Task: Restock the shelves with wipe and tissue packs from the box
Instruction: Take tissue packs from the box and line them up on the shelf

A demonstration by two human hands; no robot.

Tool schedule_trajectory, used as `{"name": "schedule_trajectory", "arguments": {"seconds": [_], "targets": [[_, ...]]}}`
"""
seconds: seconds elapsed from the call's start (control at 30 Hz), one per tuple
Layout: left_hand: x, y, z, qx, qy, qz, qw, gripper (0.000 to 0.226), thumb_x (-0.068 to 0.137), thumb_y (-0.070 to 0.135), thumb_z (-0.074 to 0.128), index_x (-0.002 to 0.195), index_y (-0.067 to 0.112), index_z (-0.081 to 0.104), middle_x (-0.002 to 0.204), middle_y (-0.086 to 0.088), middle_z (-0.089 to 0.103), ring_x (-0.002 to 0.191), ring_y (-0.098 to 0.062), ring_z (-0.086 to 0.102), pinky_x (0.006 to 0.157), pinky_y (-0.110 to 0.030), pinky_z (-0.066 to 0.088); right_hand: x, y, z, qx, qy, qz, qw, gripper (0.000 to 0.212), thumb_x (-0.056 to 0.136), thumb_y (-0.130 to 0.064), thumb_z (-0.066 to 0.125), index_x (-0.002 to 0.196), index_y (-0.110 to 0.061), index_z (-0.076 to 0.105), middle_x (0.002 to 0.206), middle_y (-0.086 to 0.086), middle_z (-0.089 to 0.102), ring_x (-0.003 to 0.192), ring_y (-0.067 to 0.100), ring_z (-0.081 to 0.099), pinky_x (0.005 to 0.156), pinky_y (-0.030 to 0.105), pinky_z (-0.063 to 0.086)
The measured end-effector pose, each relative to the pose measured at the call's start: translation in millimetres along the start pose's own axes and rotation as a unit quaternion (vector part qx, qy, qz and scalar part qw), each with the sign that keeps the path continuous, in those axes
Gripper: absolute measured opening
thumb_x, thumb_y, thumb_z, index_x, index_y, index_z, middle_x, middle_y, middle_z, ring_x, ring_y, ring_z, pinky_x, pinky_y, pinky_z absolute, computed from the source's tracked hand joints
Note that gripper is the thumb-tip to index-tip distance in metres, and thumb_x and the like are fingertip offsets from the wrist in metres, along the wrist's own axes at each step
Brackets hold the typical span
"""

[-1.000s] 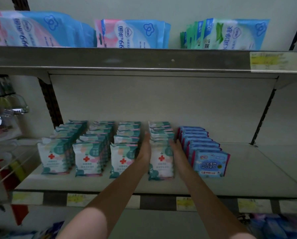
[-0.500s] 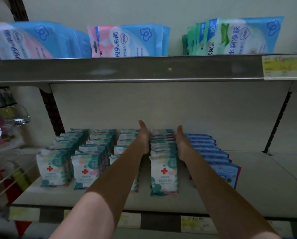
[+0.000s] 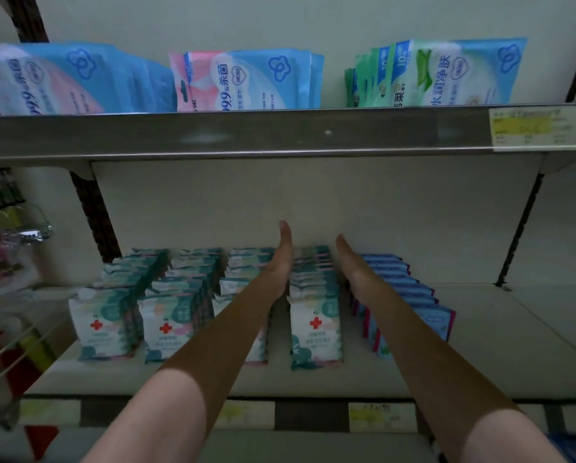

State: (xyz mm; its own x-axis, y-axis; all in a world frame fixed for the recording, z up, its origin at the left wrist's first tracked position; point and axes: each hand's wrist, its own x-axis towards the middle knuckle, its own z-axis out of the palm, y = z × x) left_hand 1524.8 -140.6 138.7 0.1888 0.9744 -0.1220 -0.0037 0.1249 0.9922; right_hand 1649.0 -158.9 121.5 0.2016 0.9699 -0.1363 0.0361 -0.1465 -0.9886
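The left hand (image 3: 281, 262) and right hand (image 3: 353, 267), fingers straight and flat, are flanking the fourth row of red-cross wipe packs (image 3: 315, 295) at the lower shelf's (image 3: 480, 345) centre. Blue tissue packs (image 3: 410, 292) are crowding the right hand at 3 o'clock, three more wipe rows (image 3: 153, 295) sitting at 9 o'clock. Large wipe bags (image 3: 249, 81) are standing on the upper shelf (image 3: 213, 135) at 12 o'clock.

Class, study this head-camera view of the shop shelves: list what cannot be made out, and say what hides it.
- Third row of red-cross wipe packs, head view: front pack hidden by the left forearm.
- Blue tissue packs: front label partly behind the right forearm, blurred.
- Yellow price tag on the upper shelf: print too blurred to read.
- Supply box: not in frame.
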Motion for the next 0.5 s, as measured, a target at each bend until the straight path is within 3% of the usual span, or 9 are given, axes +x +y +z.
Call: {"name": "schedule_trajectory", "arguments": {"seconds": [0.13, 0.17, 0.23, 0.27, 0.33, 0.43, 0.5], "targets": [[-23, -12, 1, 0.06, -0.007, 0.019, 0.998, 0.074, 0.092, 0.063, 0.003, 0.151, 0.021, 0.011, 0.159, -0.003, 0.011, 0.146, -0.023, 0.014, 0.117, -0.041, 0.013, -28, 9, 6, -0.066, 0.005, -0.044, 0.997, 0.066, 0.098, -0.053, 0.024, 0.151, -0.024, -0.002, 0.159, -0.003, 0.001, 0.147, 0.019, 0.007, 0.12, 0.038, 0.01], [-29, -16, 2, 0.077, -0.006, 0.035, 0.996, 0.07, 0.095, 0.059, 0.008, 0.151, 0.018, 0.016, 0.158, -0.006, 0.016, 0.144, -0.024, 0.021, 0.116, -0.039, 0.02, -35, 12, 7, -0.059, 0.016, -0.046, 0.997, 0.066, 0.099, -0.049, 0.026, 0.151, -0.023, -0.005, 0.159, -0.002, 0.001, 0.147, 0.02, 0.008, 0.118, 0.036, 0.013], [-48, -23, 2, 0.103, -0.015, 0.083, 0.991, 0.05, 0.102, 0.04, 0.025, 0.137, 0.008, 0.04, 0.146, -0.015, 0.039, 0.125, -0.024, 0.046, 0.099, -0.029, 0.038, -55, 15, 8, -0.045, 0.02, -0.053, 0.997, 0.064, 0.102, -0.039, 0.03, 0.151, -0.017, -0.005, 0.159, 0.002, 0.005, 0.145, 0.02, 0.015, 0.112, 0.024, 0.02], [-57, -27, 1, 0.122, -0.021, 0.1, 0.987, 0.035, 0.102, 0.026, 0.032, 0.129, 0.007, 0.045, 0.139, -0.015, 0.046, 0.116, -0.022, 0.05, 0.091, -0.024, 0.039, -67, 16, 8, -0.047, 0.019, -0.056, 0.997, 0.061, 0.103, -0.032, 0.03, 0.151, -0.012, -0.001, 0.158, 0.005, 0.011, 0.144, 0.019, 0.018, 0.1, 0.015, 0.025], [-78, -37, -3, 0.161, -0.021, 0.132, 0.978, 0.038, 0.099, 0.008, 0.04, 0.137, 0.007, 0.039, 0.13, -0.006, 0.048, 0.117, -0.017, 0.048, 0.091, -0.019, 0.036, -90, 20, 10, -0.053, 0.015, -0.062, 0.997, 0.055, 0.103, -0.021, 0.031, 0.15, -0.007, 0.006, 0.153, 0.006, 0.022, 0.141, 0.02, 0.025, 0.074, 0.016, 0.03], [-102, -60, -8, 0.193, -0.017, 0.139, 0.971, 0.055, 0.092, -0.002, 0.048, 0.142, 0.006, 0.029, 0.135, -0.006, 0.042, 0.132, -0.019, 0.038, 0.099, -0.02, 0.032, -112, 38, 11, -0.046, 0.006, -0.062, 0.997, 0.059, 0.101, -0.017, 0.036, 0.15, -0.011, 0.004, 0.154, 0.008, 0.024, 0.138, 0.021, 0.032, 0.092, 0.018, 0.033], [-113, -76, -8, 0.218, -0.016, 0.126, 0.968, 0.06, 0.09, -0.003, 0.049, 0.143, 0.006, 0.023, 0.135, 0.002, 0.036, 0.131, -0.014, 0.035, 0.098, -0.016, 0.029, -128, 53, 13, -0.05, 0.004, -0.054, 0.997, 0.06, 0.101, -0.021, 0.038, 0.15, -0.01, 0.004, 0.154, 0.008, 0.024, 0.139, 0.022, 0.031, 0.102, 0.023, 0.029]]}}
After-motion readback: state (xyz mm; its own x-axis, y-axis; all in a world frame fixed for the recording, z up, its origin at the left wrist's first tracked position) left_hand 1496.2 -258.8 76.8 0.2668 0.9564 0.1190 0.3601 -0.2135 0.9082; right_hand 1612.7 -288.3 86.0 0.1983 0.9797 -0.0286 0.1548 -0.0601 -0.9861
